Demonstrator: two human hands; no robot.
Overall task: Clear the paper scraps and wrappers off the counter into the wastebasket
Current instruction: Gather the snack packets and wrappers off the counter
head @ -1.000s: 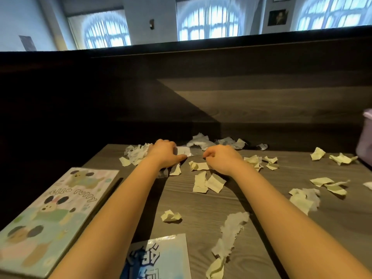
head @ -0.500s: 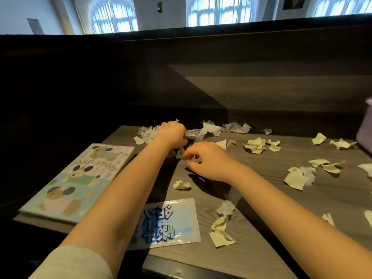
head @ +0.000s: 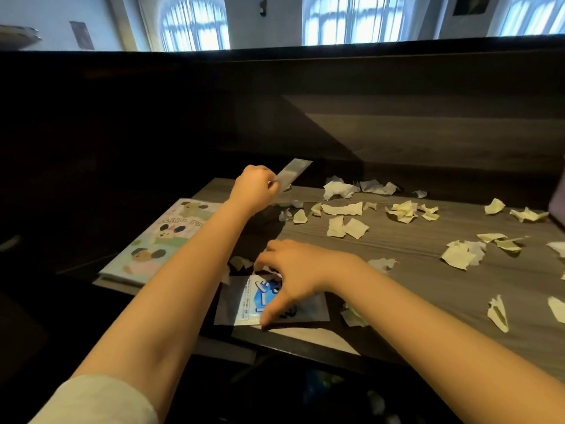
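The left hand (head: pixel 255 189) is raised above the far left part of the counter (head: pixel 412 289), fingers curled and pinching one end of a greyish strip of wrapper (head: pixel 294 172). The strip sticks up and to the right, clear of the surface. A pale sleeve (head: pixel 91 402) covers the upper part of that arm.

The right hand (head: pixel 293 276) arches over a blue-and-white packet (head: pixel 255 304) that lies at the near edge of the counter. The thumb tip rests on the packet's near edge and the fingers reach past its far edge. Whether the hand has closed on the packet cannot be told.

Torn paper scraps (head: pixel 342 209) — pale yellow, with some crumpled white ones near the back wall — lie scattered over the grey wood-grain surface from the middle to the right, all apart from both hands. A picture book (head: pixel 171 240) with cartoon animals lies flat at the left end.

A purplish container (head: pixel 558 206) shows only as a sliver at the right border; it is not clear whether it is the wastebasket.
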